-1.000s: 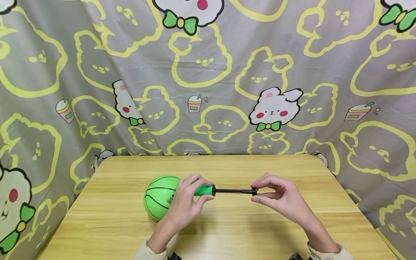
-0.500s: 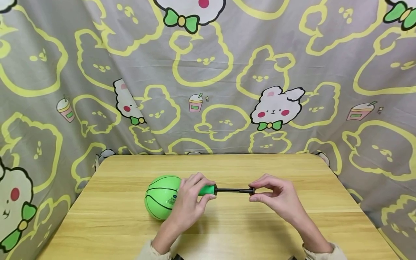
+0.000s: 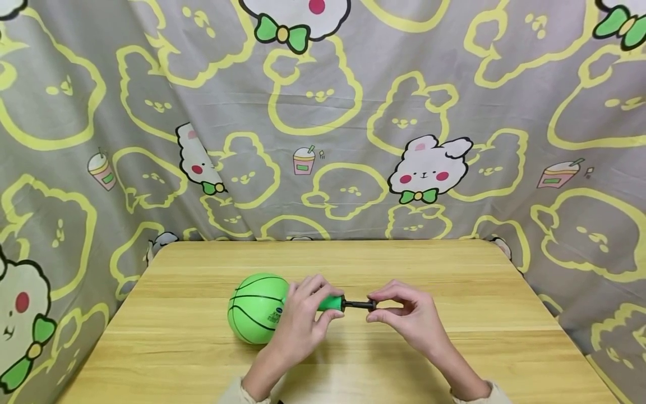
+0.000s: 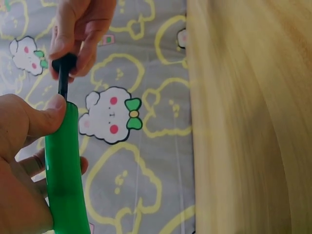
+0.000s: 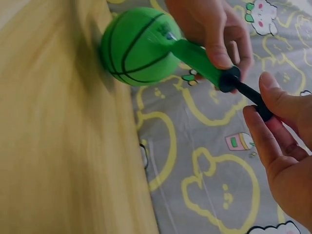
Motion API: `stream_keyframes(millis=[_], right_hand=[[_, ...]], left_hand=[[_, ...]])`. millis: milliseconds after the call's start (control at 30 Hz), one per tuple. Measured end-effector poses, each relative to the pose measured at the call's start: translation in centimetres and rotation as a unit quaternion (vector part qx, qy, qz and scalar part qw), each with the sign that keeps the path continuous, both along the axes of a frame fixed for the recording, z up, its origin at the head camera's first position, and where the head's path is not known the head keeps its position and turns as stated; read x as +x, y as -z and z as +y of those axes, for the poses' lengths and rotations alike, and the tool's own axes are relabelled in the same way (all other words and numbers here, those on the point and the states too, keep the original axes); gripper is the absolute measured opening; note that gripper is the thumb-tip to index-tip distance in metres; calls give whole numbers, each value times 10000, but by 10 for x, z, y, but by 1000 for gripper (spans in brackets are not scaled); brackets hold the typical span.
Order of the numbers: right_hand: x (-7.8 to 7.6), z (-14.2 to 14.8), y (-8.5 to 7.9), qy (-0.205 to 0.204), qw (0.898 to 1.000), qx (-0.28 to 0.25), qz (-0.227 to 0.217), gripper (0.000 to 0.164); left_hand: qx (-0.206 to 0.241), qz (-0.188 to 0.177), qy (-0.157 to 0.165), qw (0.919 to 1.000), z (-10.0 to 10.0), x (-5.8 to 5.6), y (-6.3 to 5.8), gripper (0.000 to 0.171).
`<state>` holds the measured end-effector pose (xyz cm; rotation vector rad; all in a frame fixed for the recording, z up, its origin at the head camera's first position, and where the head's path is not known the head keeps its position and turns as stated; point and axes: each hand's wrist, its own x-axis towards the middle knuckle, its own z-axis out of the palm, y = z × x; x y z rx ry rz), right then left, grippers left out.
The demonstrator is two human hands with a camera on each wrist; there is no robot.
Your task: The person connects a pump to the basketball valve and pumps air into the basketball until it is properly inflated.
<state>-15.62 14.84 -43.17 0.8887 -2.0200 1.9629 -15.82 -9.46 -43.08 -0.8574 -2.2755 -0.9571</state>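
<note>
My left hand (image 3: 303,320) grips the green barrel of a hand pump (image 3: 330,303), thumb and fingers wrapped about it. The pump's tip end meets a green ball with black basketball lines (image 3: 254,308), as the right wrist view shows. Between thumb and fingertips, my right hand (image 3: 409,314) pinches the black knob (image 5: 263,112) at the end of the pump's plunger rod (image 4: 63,83). A short length of the rod shows outside the barrel. In the head view the left hand hides part of the barrel and its joint with the ball.
A wooden table (image 3: 202,370) lies under the hands and ball. Behind it and at both sides hangs a grey curtain (image 3: 348,112) with yellow outlines and white rabbit figures.
My right hand has moved left with the knob, so less of the plunger rod shows. The left hand, barrel and ball have shifted slightly right.
</note>
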Motion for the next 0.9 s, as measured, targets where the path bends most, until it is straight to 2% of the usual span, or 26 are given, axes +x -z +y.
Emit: stream_keyframes(millis=[367,633,900], right_hand=[[2,-15,13,24,9996,-23,-298,29],[1,-1,0,-467,9963,456,-565,24],[-2,20,-12,-606,9943,708,-526,25]], left_hand=[[-195,136,48,9997,8,3,7,31],[-209,-140,164,9995,8,4,5,29],[-143,-253,55,9996,4,2,4,28]])
